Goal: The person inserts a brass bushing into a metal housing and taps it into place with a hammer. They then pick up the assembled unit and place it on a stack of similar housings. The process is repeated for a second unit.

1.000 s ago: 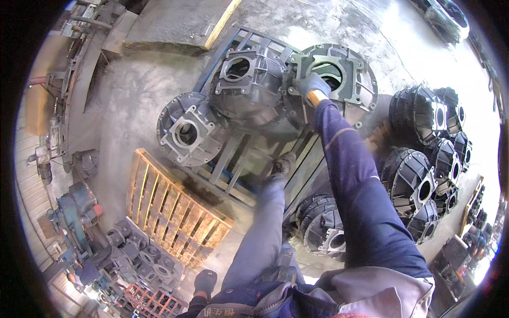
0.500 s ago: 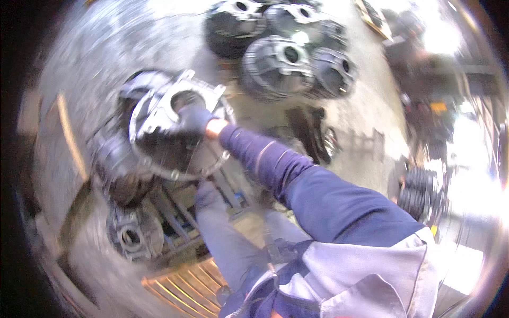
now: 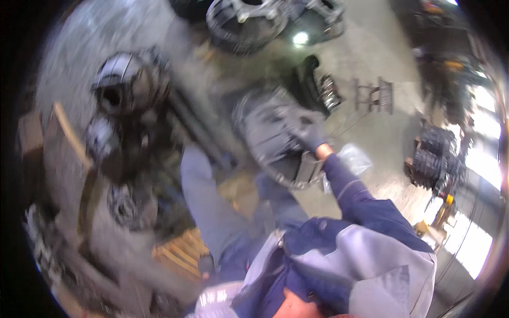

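A grey metal bell housing [image 3: 260,124], blurred by motion, is at the middle of the view, tilted in front of my legs. My right hand [image 3: 307,129], in a dark glove, grips it by its upper right part; some fingers are smeared. A dark rounded shape beside my left hip is probably my left hand [image 3: 207,265]; its fingers do not show. To the left, dark gearbox castings [image 3: 119,87] stand by long metal bars [image 3: 196,124]. A round flanged casting [image 3: 127,206] lies below them.
More bell housings [image 3: 246,21] are grouped at the far side. A black curved part [image 3: 306,77] and a small metal rack [image 3: 374,95] lie on the concrete floor. Near my left leg is a slatted wooden pallet [image 3: 183,252]. Dark stacked parts [image 3: 435,159] stand at the right.
My right hand has carried the bell housing off the castings on the left, toward the right. The view has shifted too, and the far housings now sit higher in it.
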A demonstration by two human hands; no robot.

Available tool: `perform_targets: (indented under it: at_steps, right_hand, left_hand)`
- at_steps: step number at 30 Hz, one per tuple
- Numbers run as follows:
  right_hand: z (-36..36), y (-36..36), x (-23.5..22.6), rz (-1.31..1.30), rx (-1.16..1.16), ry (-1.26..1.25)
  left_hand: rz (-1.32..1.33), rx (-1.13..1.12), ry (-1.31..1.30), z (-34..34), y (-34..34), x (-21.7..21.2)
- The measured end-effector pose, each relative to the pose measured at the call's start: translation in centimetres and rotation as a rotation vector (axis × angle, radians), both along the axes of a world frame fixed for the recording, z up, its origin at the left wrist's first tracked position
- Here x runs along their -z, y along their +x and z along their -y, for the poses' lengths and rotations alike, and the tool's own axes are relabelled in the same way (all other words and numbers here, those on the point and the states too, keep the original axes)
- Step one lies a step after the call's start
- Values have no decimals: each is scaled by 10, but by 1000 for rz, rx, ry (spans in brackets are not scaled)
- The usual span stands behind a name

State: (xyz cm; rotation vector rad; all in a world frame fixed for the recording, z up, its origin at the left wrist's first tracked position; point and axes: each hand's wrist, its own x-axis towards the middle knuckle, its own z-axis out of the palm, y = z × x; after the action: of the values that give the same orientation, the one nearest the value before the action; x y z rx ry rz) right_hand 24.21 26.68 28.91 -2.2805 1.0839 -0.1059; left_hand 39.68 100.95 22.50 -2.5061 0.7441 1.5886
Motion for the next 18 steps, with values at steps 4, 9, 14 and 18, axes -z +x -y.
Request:
perform_targets:
  at_steps: [4, 9, 14, 18]
  right_hand:
    - [6, -93, 16, -174, 506, 473]
    - [14, -135, 25, -44, 767, 581]
    - [24, -126, 74, -12, 750, 532]
    - [31, -87, 152, -93, 609, 399]
  left_hand:
    - [-6, 54, 61, -44, -32, -35]
    - [51, 79, 65, -33, -24, -47]
    - [93, -293, 18, -8, -5, -87]
    - [68, -194, 65, -17, -9, -117]
